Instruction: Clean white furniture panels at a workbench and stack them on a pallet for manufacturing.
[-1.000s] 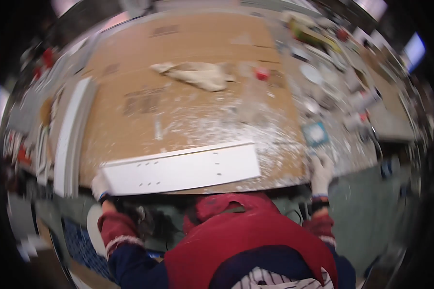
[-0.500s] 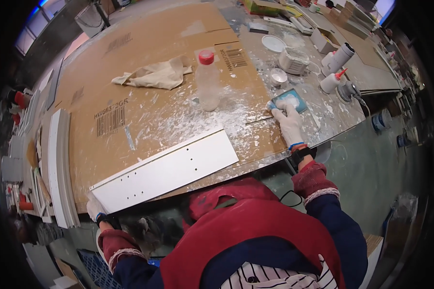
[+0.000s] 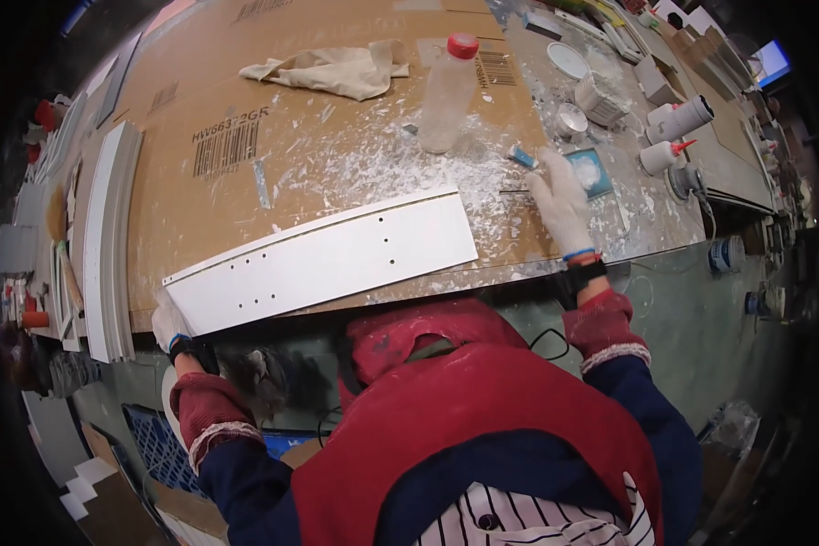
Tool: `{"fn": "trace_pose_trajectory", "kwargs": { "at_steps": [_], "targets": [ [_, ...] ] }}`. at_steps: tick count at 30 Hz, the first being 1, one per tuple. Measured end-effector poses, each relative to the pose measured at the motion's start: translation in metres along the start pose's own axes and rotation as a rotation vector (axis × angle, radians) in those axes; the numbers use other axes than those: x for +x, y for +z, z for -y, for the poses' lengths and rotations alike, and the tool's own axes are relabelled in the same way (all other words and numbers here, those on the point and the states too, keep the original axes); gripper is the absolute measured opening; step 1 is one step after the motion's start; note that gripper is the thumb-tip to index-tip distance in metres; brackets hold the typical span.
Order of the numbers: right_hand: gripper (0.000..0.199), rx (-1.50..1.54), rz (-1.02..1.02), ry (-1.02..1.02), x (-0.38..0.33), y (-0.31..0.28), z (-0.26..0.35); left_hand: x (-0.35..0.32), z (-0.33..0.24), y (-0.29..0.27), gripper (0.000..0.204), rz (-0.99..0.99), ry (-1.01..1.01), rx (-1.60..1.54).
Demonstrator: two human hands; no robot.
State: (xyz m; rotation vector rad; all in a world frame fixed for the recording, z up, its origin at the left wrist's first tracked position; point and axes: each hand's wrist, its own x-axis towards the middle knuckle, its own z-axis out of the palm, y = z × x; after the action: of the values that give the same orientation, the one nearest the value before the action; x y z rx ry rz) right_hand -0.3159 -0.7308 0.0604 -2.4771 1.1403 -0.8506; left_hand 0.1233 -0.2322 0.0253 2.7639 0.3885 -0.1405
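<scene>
the white board [image 3: 323, 259] lies flat on the cardboard-covered bench [image 3: 209, 109], at its near edge. its long axis runs left to right, with the right end tilted away from the person. the left hand [image 3: 168, 323], gloved, grips the board's near left corner. the right hand [image 3: 562, 202], gloved, lies just beyond the board's right end, fingers extended and close together, reaching toward a thin tool [image 3: 519, 190] and a blue tub [image 3: 590, 171]. a plastic bottle [image 3: 446, 96] stands upright farther back.
</scene>
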Motion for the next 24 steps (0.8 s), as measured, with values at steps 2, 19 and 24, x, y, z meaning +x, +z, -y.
{"fn": "trace_pose_trajectory", "kwargs": {
  "at_steps": [2, 19, 24],
  "targets": [
    [0.034, 0.042, -0.010, -0.216, -0.029, -0.006, 0.024, 0.002, 0.002, 0.000, 0.088, 0.014, 0.006, -0.019],
    [0.044, -0.498, 0.232, -0.238, -0.119, 0.001, 0.091, -0.011, 0.001, -0.004, 0.078, 0.044, 0.155, -0.012],
    [0.033, -0.702, 0.404, 0.091, -0.109, 0.009, 0.112, -0.005, 0.018, -0.011, 0.059, -0.008, 0.374, 0.118]
  ]
}}
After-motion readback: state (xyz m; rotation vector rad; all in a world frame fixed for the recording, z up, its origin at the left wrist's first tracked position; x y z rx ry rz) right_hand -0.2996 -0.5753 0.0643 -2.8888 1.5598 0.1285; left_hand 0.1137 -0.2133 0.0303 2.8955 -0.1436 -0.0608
